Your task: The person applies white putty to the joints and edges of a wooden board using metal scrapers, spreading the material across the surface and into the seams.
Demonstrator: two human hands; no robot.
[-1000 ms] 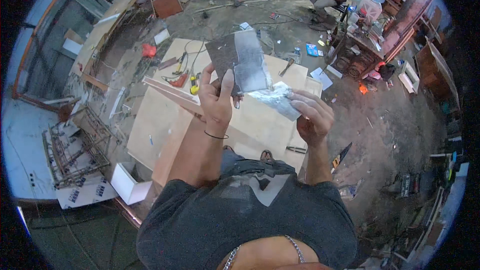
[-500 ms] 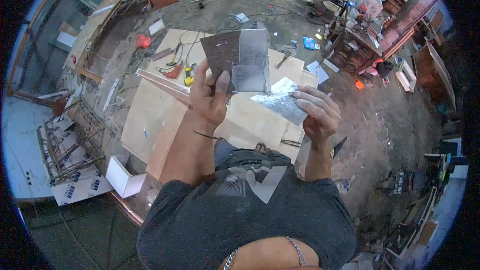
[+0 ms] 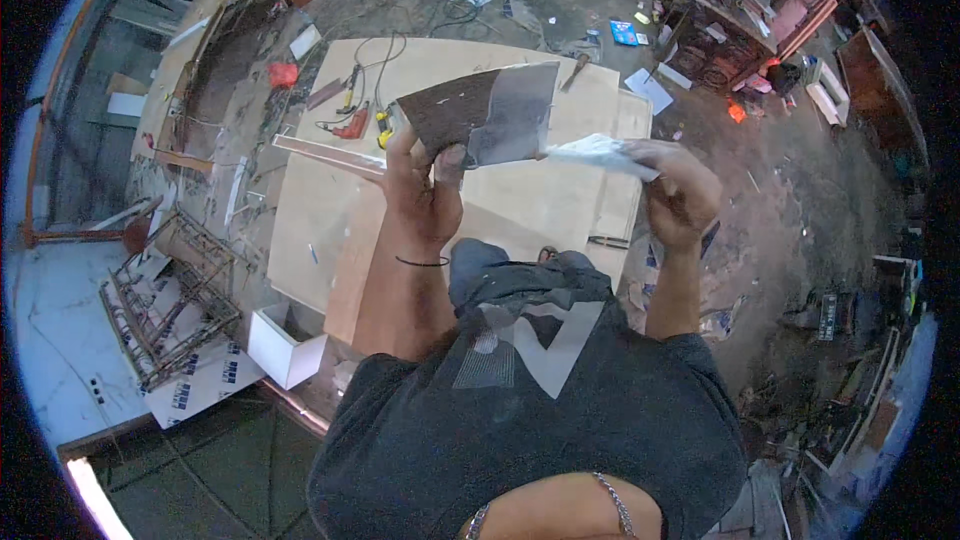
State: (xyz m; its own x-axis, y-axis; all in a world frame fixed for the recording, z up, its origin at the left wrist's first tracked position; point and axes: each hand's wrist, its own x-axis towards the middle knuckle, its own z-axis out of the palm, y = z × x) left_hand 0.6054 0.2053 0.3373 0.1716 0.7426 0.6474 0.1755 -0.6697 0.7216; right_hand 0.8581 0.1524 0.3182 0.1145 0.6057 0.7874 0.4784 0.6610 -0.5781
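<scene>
My left hand (image 3: 425, 180) is closed on the lower edge of a thin panel (image 3: 435, 118), thumb in front and fingers behind. Its left part is dark brown, and a smooth grey layer covers the right part. Closed around a thin silvery sheet (image 3: 600, 153), my right hand (image 3: 682, 185) holds it almost edge-on, level with the panel's lower right corner. The sheet's tip meets or nearly meets that corner; I cannot tell which. Both pieces are held up in front of my chest.
Below lie pale plywood boards (image 3: 480, 55) with a red drill (image 3: 352, 124), a yellow power tool (image 3: 384, 128) and cords. A hammer-like tool (image 3: 575, 70) rests at the far edge. To the left stand a rusty metal frame (image 3: 165, 310) and a white box (image 3: 285, 345); a cluttered cabinet (image 3: 720, 45) is far right.
My right hand has moved right and turned the silvery sheet from broad-side to nearly edge-on. The panel in my left hand has tilted. My view has shifted, and people at the back have left it.
</scene>
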